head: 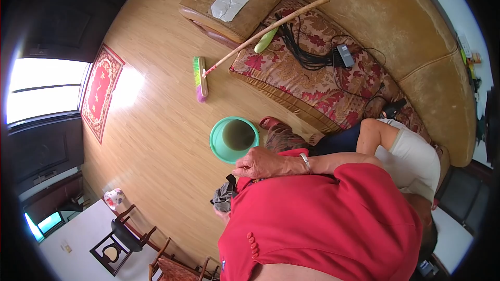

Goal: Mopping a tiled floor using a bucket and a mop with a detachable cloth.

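My right hand (pixel 259 162), with a silver bracelet on its wrist, is curled just beside the near rim of a green plastic bucket (pixel 214 145); whatever its fingers may hold is hidden. Murky dark water (pixel 239 135) fills part of the bucket, which stands on the floor. Lower down, my left hand (pixel 222 215) shows only partly past my red shirt, closed on a grey cloth (pixel 223 198). A black strap-like piece (pixel 231 181) sticks up by the cloth. One red slipper (pixel 269 122) is on my foot next to the bucket.
A broom with coloured bristles (pixel 201 80) leans its wooden handle (pixel 269 29) across the sofa (pixel 425 43). Black cables (pixel 302 52), a long green vegetable (pixel 266 41) and a hair dryer (pixel 392 108) lie on the cushion. Another person (pixel 414 156) sits at right. A red mat (pixel 102 91) lies by the door.
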`<state>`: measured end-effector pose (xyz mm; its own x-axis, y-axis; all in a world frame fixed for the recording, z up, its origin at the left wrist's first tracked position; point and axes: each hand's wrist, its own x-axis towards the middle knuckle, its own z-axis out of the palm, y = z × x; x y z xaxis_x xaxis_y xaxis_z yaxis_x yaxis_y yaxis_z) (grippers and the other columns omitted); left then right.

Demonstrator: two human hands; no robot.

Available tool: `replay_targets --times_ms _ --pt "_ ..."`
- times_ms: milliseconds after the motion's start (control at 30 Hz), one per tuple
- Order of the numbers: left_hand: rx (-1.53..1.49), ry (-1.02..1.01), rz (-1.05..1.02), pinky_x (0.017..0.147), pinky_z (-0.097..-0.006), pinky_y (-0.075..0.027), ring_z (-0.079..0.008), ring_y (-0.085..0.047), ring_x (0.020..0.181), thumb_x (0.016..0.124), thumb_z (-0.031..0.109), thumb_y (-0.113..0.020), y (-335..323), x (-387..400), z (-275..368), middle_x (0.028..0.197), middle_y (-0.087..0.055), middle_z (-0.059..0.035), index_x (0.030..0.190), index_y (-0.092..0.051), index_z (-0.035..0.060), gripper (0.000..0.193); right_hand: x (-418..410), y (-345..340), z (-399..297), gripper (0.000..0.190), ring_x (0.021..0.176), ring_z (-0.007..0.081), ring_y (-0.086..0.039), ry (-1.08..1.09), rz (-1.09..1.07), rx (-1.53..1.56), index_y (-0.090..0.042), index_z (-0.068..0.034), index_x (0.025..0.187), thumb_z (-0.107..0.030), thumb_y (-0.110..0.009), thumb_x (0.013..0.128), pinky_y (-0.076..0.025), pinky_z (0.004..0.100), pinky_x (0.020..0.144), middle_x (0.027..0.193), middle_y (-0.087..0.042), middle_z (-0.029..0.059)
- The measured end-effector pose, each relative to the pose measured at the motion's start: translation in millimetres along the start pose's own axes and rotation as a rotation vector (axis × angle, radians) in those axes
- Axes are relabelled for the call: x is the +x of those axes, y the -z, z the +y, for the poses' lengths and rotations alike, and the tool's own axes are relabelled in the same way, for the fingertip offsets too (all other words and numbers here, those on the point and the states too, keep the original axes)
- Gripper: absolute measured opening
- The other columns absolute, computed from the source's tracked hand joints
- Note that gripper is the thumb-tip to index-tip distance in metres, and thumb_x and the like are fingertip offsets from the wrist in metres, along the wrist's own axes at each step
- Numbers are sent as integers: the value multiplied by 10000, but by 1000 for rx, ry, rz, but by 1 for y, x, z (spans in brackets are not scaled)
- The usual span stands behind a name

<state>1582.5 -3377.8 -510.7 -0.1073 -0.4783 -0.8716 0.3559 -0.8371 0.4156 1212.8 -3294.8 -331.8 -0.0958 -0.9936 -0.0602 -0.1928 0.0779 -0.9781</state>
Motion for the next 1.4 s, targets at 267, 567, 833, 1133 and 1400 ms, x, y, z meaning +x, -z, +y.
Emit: replay_targets --times_ms 267,567,833,1133,1400 --pt "14 11 -5 869 -434 -468 -281 -576 976 845 426 -474 0 8 3 1100 -600 -136 1096 -574 62 453 1 0 1 294 473 229 -575 -16 -9 24 -632 -48 708 -306 -584 841 -437 346 476 521 -564 110" --pt "25 21 -3 870 -434 -467 -282 -576 975 848 419 -466 1 17 8 1099 -600 -139 1094 -573 52 455 6 0 1 304 462 217 -574 -33 -36 22 -622 -39 691 -296 -571 846 -437 341 472 508 -562 101" --pt "40 47 1 871 -435 -466 -284 -576 975 850 412 -460 0 25 6 1097 -600 -142 1092 -572 43 456 5 4 3 308 483 230 -577 -36 -23 42 -612 -23 670 -282 -583 834 -435 344 477 512 -555 112" --pt "82 77 -11 872 -436 -465 -285 -576 974 853 405 -452 -10 34 2 1095 -599 -146 1090 -571 33 457 -8 9 8 274 481 223 -568 -78 0 70 -614 -25 674 -257 -599 819 -428 341 477 518 -544 119" --pt "147 87 -34 873 -436 -464 -287 -576 974 855 398 -446 -25 42 10 1094 -599 -149 1089 -570 24 459 -19 20 0 293 490 290 -560 -134 75 85 -577 -28 594 -246 -600 789 -426 378 480 528 -538 151"
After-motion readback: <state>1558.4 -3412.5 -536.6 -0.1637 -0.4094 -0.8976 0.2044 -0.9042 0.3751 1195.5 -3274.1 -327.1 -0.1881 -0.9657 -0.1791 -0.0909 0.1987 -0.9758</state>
